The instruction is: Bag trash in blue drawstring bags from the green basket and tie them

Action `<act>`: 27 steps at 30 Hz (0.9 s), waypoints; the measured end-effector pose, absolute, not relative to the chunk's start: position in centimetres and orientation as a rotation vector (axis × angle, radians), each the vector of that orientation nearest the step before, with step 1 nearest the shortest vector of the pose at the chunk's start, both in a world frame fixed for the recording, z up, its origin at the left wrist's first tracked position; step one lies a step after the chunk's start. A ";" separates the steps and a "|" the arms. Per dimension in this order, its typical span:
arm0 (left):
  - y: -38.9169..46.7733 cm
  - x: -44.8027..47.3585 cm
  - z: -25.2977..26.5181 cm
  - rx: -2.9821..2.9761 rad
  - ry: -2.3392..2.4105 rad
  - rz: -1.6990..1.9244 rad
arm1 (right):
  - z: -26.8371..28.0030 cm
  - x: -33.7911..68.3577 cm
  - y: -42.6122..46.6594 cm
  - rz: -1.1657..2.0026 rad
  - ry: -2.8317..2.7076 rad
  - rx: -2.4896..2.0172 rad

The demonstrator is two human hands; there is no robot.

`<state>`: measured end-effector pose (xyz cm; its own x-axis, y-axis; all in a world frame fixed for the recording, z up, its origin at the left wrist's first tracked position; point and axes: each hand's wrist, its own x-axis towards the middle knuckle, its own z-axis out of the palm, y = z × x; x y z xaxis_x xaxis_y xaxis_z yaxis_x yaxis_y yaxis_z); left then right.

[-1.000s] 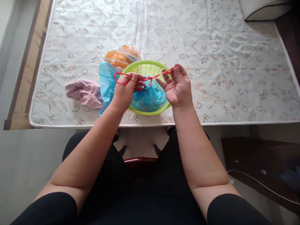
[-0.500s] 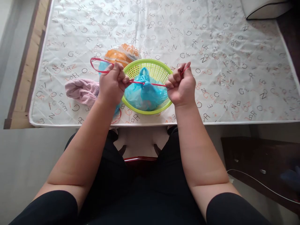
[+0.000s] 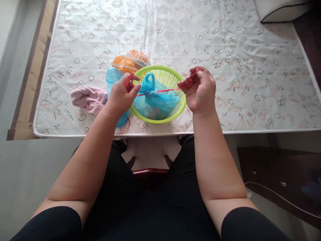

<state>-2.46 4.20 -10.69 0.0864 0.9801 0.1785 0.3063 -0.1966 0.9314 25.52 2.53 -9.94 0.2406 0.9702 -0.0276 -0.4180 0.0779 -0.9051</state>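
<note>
A blue plastic bag (image 3: 160, 102) sits in a yellow-green basket (image 3: 158, 121), its neck gathered and looped up. Red string (image 3: 165, 90) runs round the bag's neck and out to both sides. My left hand (image 3: 124, 92), at the basket's left rim, has its fingers curled on the string, which is wound about them. Over on the right, beside the rim, my right hand (image 3: 200, 88) keeps the other end in its bent fingers. What the bag contains is only dimly visible through the plastic.
Left of the basket lie a pink towel (image 3: 89, 99) and another blue bag (image 3: 112, 76). An orange and clear plastic package (image 3: 130, 61) rests behind the basket. All are on a letter-printed mattress (image 3: 250, 83). A white object (image 3: 282, 11) stands at the far right corner.
My fists have loosened a little, and the right hand has shifted slightly right. The left-hand loop of string is now gathered at the fingers. The bag's neck has tilted left.
</note>
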 end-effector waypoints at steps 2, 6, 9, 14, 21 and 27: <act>3.9 -2.4 -10.5 1.696 1.315 1.074 | -9.2 25.9 2.2 1.170 -0.811 -1.049; 3.2 -0.9 -10.7 1.849 1.422 0.798 | -8.9 25.2 1.8 1.184 -0.953 -1.196; 2.6 0.6 -10.8 2.013 1.559 0.349 | -9.5 24.1 1.6 1.183 -1.142 -1.259; 2.8 0.6 -10.2 1.978 1.556 0.340 | -12.0 25.5 2.4 0.560 -1.425 -1.660; 5.4 -2.3 -9.9 1.078 1.272 1.147 | -14.3 27.7 2.6 1.022 -1.423 -1.870; 7.6 -5.3 -9.3 0.951 1.432 1.462 | -13.2 27.2 2.0 1.025 -1.343 -1.908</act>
